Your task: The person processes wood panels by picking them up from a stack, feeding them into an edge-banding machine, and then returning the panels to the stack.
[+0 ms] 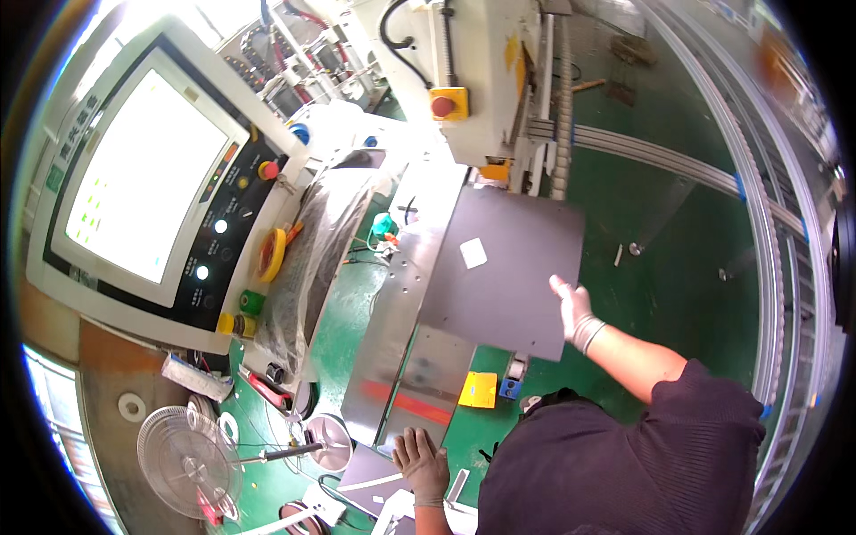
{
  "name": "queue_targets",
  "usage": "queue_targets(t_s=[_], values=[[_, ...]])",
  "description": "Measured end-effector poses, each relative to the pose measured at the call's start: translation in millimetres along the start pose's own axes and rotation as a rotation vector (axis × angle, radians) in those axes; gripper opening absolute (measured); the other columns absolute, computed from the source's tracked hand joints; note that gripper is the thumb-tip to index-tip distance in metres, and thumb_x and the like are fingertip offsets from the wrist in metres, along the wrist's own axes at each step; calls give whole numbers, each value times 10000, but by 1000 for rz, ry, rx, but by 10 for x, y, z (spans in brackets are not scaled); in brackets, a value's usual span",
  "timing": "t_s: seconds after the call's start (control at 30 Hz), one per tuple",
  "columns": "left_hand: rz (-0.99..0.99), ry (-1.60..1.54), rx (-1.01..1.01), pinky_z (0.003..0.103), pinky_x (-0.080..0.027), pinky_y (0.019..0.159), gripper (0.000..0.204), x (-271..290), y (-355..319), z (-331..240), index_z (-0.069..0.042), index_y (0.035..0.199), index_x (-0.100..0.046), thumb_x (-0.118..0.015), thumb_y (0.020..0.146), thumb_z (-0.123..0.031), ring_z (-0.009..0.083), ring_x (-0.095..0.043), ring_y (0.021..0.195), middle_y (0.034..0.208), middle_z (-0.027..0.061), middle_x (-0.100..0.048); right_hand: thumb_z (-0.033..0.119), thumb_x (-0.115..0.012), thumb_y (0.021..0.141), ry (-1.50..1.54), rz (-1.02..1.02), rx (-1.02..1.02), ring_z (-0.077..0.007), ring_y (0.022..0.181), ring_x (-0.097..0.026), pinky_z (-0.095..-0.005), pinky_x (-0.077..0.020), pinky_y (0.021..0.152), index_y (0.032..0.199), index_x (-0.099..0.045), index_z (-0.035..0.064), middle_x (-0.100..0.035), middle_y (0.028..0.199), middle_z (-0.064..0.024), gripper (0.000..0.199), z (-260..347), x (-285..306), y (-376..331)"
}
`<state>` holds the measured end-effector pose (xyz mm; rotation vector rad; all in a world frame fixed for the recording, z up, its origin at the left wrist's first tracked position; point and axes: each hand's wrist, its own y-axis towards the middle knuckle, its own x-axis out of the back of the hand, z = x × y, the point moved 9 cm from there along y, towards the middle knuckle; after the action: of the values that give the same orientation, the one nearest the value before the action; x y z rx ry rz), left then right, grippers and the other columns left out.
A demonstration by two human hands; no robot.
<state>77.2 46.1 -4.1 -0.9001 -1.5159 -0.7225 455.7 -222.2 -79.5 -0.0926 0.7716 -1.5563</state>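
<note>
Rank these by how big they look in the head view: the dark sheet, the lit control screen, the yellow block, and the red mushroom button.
1. Dark sheet and lit control screen: alike, unranked.
2. Yellow block.
3. Red mushroom button.

A green workshop floor (pixel 695 223) spreads beneath a curved metal rail (pixel 758 205), with a control panel screen (pixel 143 178) glowing and a fan guard (pixel 189 462) lying low.

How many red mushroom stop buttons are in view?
2: one stop button beside the screen on the control panel, one in a yellow box on the machine head. Others may be hidden.
</note>
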Motion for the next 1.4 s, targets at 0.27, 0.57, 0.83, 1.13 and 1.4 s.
queue_targets(t_s=[0.27,0.57,0.83,1.13,1.4], values=[[-51,74,3,574,-211,1124,728,135,110,16,-97,1365,-442,-727,752,-369,421,-323,1355,1431,137,-417,350,-669,922,143,52,-92,-277,1118,-578,-504,-489,950,1252,-547,21,-587,1263,-105,482,692,-136,1595],[-57,14,-13,557,-222,1129,716,172,137,-112,-111,1386,-436,-719,774,-352,415,-339,1353,1459,127,-412,400,-585,943,-532,-401,407,-307,1147,-596,-384,-435,966,1201,-624,-34,-652,1180,-205,506,1562,311,1979],[-22,-1325,277,429,-255,1154,524,1145,-309,152,-50,1329,-553,-644,835,-198,273,-449,1316,1328,127,-567,395,-697,844,-910,-181,585,-417,1174,-549,-452,-425,1003,1293,-473,-47,-566,1246,-290,669,21,-343,-23],[-1079,-338,-166,429,-346,1102,767,4801,-2509,219,50,1379,-430,-721,813,-378,310,-478,1291,1320,226,-530,147,-675,823,-1053,983,1314,-424,1394,-328,-536,-271,1130,1356,-504,29,-372,1499,-231,572,-677,-1358,-2318],[-1148,182,128,432,-338,1113,768,5966,-4107,352,41,1404,-386,-707,839,-367,315,-453,1316,1360,232,-490,313,-675,829,-1185,1674,1454,-432,1329,-401,-516,-313,1112,1360,-497,25,-474,1406,-213,630,-1671,-2756,-3076]])
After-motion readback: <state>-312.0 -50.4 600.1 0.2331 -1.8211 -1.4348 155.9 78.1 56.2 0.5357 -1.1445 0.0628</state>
